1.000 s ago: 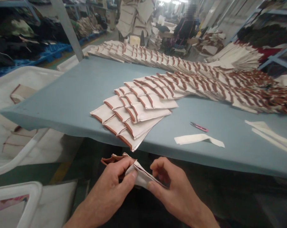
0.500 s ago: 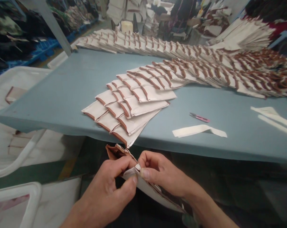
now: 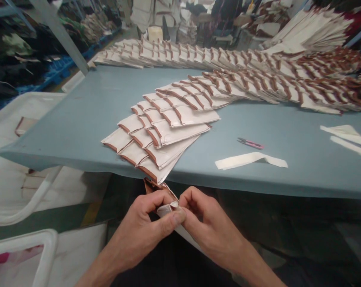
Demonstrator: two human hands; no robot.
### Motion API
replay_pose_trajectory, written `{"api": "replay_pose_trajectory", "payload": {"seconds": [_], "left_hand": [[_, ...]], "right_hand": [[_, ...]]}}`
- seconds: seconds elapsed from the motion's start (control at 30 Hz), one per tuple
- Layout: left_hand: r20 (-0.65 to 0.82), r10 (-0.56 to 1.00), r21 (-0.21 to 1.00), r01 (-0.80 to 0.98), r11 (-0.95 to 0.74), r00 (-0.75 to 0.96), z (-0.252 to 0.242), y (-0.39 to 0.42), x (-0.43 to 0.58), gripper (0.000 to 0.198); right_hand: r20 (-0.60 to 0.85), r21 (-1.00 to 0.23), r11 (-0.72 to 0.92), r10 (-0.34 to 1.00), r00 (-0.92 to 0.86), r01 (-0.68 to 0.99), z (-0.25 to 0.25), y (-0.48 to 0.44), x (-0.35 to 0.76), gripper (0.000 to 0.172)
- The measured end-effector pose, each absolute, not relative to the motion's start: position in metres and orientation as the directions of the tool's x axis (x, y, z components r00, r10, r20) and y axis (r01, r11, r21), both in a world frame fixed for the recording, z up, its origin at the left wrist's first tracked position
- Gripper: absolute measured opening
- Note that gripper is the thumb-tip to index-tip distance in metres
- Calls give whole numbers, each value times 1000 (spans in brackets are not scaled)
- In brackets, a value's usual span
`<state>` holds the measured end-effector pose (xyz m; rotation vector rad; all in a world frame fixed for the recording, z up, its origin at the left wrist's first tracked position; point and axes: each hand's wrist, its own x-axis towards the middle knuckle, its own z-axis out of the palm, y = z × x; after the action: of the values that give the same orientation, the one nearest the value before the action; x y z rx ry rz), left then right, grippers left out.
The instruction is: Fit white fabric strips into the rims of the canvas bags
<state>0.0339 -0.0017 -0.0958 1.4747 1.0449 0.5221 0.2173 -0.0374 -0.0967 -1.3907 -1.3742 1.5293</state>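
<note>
A cream fabric piece with brown edging [image 3: 188,236] is held between my hands, just below the table's front edge. My left hand [image 3: 152,227] pinches its upper edge, thumb on the near side and fingers behind. Close against it, my right hand [image 3: 203,217] pinches the same edge with thumb and curled forefinger. The fingertips nearly touch, and part of the edge between them is hidden. Right beyond my hands, a fanned stack of similar sewn cream pieces with brown trim [image 3: 180,131] lies on the blue-grey table [image 3: 79,115], its nearest corner at the edge.
Pink-handled thread snips [image 3: 251,143] and a cream fabric strip [image 3: 249,160] lie on the right. More strips [image 3: 349,135] are farther right. A long row of cream pieces [image 3: 198,56] runs along the back. White plastic bins [image 3: 46,259] stand at the left.
My left thumb has moved up and right, closer to my right fingertips. The held piece has shifted slightly right, and less of its lower part shows. The view has shifted a little.
</note>
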Motion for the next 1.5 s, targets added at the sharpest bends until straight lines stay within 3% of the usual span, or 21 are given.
{"api": "replay_pose_trajectory", "payload": {"seconds": [0.23, 0.43, 0.57, 0.7, 0.83, 0.9, 1.13, 1.27, 1.33, 1.43, 1.5], "left_hand": [[-248, 795, 958, 262, 117, 553, -105, -4, 28, 32], [-218, 885, 933, 354, 66, 412, -120, -17, 31, 33], [-228, 912, 949, 289, 129, 342, -130, -25, 33, 35], [-251, 924, 963, 168, 209, 289, -139, -30, 30, 38], [-288, 892, 956, 56, 287, 347, -145, -29, 26, 39], [-281, 875, 956, 35, 291, 394, -143, -28, 23, 41], [-135, 878, 975, 220, 34, 458, -122, -28, 9, 38], [-77, 854, 945, 310, -102, 515, -113, -23, 6, 31], [-49, 856, 936, 322, -140, 515, -108, -18, 5, 30], [-43, 842, 938, 311, -151, 537, -100, -9, 2, 30], [-62, 809, 943, 299, -145, 585, -94, -3, -1, 29]], "right_hand": [[-128, -893, -75, 988, -89, 444, -99, -53, 213, 9], [-28, -778, -43, 999, 34, 627, -122, -61, 198, 14], [-174, -850, -179, 983, 56, 496, -131, -66, 193, 11], [-315, -927, -309, 949, 8, 215, -135, -70, 193, 18], [-358, -931, -360, 933, -32, -57, -141, -77, 192, 25], [-345, -932, -347, 938, -40, -100, -142, -83, 191, 26], [-197, -974, -197, 980, 14, 110, -132, -93, 185, 21], [-186, -945, -179, 983, -1, 273, -122, -77, 188, 9], [-174, -933, -151, 984, -40, 327, -117, -67, 192, 11], [-4, -911, 17, 999, -49, 411, -107, -56, 199, 5], [183, -876, 196, 981, -72, 440, -100, -48, 204, 22]]}}
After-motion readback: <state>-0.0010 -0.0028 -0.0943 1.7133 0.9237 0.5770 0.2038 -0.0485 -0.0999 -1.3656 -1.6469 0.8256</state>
